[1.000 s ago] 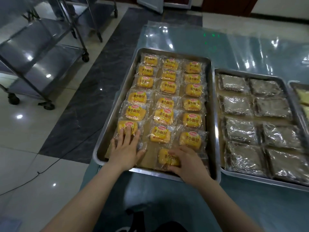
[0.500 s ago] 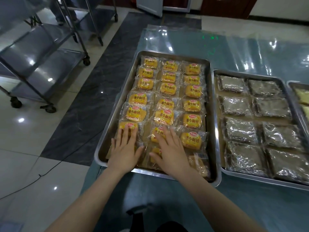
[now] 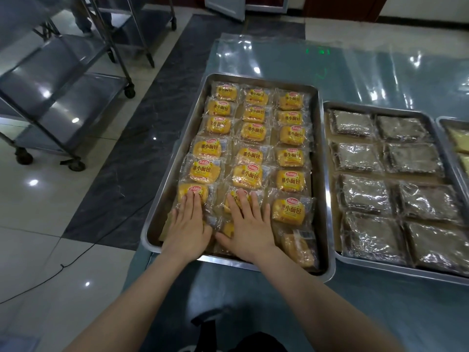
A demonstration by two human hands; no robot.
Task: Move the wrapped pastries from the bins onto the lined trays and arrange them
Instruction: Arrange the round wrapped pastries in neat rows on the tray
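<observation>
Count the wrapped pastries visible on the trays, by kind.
Yellow wrapped pastries: 20, left tray; left hand and right hand may hide more
Dark wrapped pastries: 8, middle tray
Pale wrapped pastries: 2, right tray, cut off by the frame edge
Total: 30

Dim, cool indoor light, hard glare spots.
White reflections speckle the plastic table cover (image 3: 380, 72) beyond the left hand (image 3: 189, 229) and right hand (image 3: 250, 229), and the floor tiles (image 3: 33, 182) left of them. Wrappers of the dark pastries (image 3: 365, 194) right of the hands glint. Focus softens below the wrists; the shelving (image 3: 63, 97) far left leans with wide-angle distortion.
</observation>
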